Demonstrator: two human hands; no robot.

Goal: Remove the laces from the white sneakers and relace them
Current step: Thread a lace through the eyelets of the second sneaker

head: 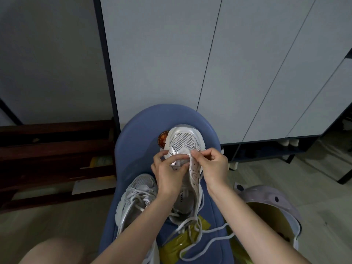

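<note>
Blue padded seat [133, 149] bearing two white sneakers: the laced one [133, 202] lies nearer the person on the left, the unlaced one [182, 149] ahead with its toe pointing away. Its loose lace [198, 233] trails over the heel end, toward the person. Both hands meet at the lowest eyelets, left hand [167, 174] gripping the eyelet flap, right hand [213, 164] pinching what appears to be the lace end just beside it.

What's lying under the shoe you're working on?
Under the sneaker sits a blue cushioned seat. A round orange sticker peeks out by its toe, yellow wrapping near the heel. Anything directly beneath is hidden.
</note>
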